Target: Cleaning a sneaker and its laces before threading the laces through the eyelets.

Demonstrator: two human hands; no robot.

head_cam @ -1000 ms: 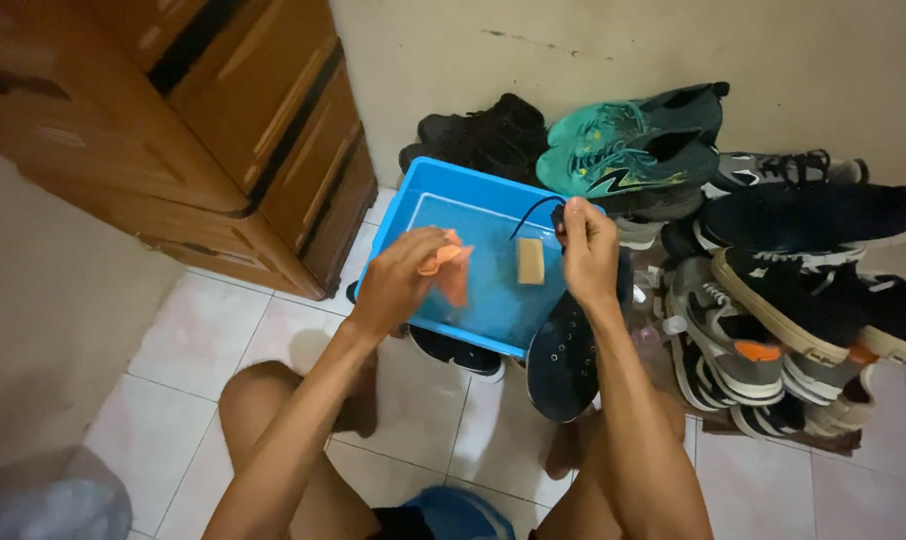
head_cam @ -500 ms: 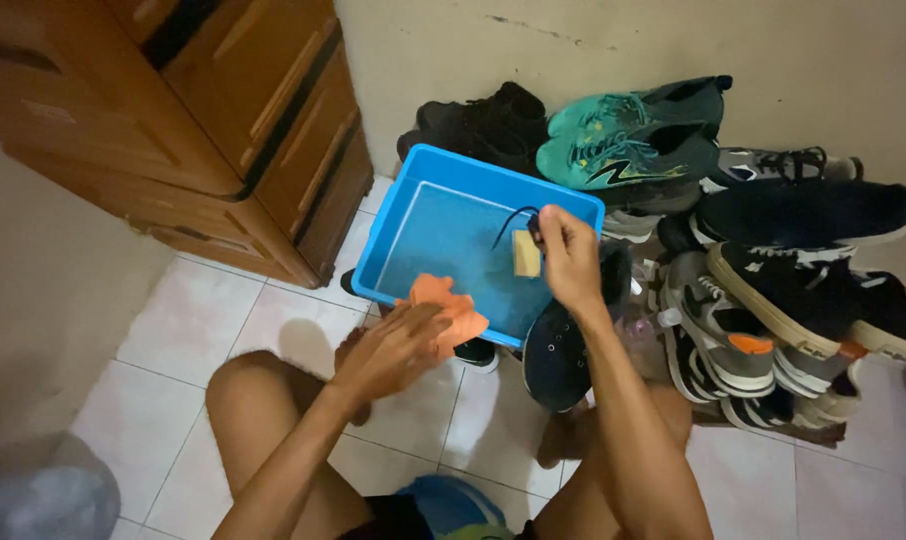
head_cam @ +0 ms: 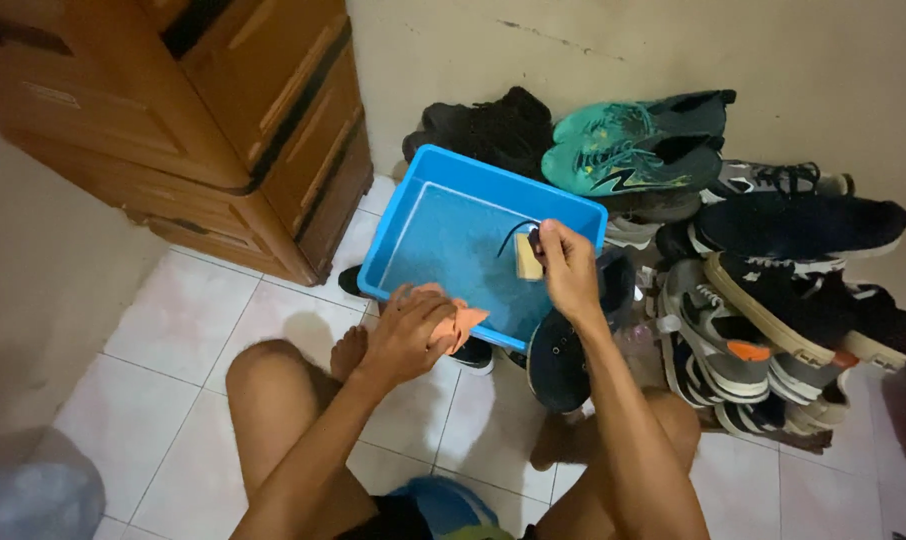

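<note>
A blue plastic basin (head_cam: 428, 215) with water stands on the tiled floor in front of me. My left hand (head_cam: 409, 330) grips an orange cloth (head_cam: 463, 322) at the basin's near rim. My right hand (head_cam: 563, 265) is over the basin's right side and holds a small tan block (head_cam: 526, 259) with a dark cord curling from it. A black shoe (head_cam: 561, 355) lies sole-up just below my right hand. My bare knees and feet frame the basin.
A pile of shoes (head_cam: 773, 290) fills the floor at the right, with teal sneakers (head_cam: 623, 150) and black shoes (head_cam: 488, 125) behind the basin against the wall. A wooden cabinet (head_cam: 223, 120) stands at the left. White floor tiles (head_cam: 183, 320) lie to the left.
My left hand has drawn the orange cloth out of the basin's middle back to its near rim. My right hand stayed over the basin's right side with the tan block.
</note>
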